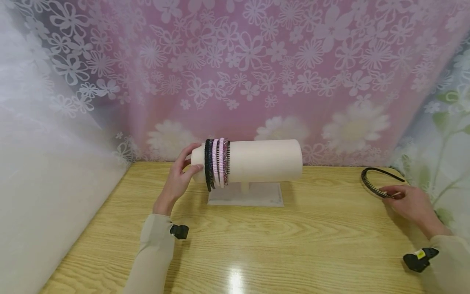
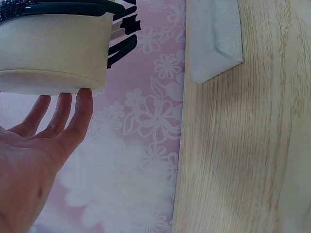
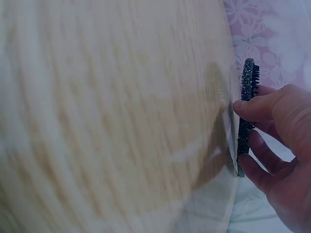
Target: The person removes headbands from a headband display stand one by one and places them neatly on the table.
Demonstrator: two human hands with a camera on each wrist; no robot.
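Observation:
A cream padded cylinder of a headband display stand (image 1: 264,159) carries several headbands (image 1: 217,163) near its left end: black, dark glittery, pale pink and pink glittery ones. My left hand (image 1: 180,175) holds that left end, thumb in front and fingers over the back. In the left wrist view, the fingertips (image 2: 83,97) touch the rim of the cylinder's end. Far to the right, my right hand (image 1: 411,204) pinches a black toothed headband (image 1: 371,185) by one side. Its sparkly outer face and teeth show in the right wrist view, between thumb and fingers.
The stand's pale rectangular base (image 1: 246,195) sits on a wood-grain table (image 1: 279,241). Behind hangs a pink floral curtain (image 1: 235,81). Whitish sheeting (image 1: 47,163) borders the left side, and a leaf-patterned one (image 1: 446,163) the right.

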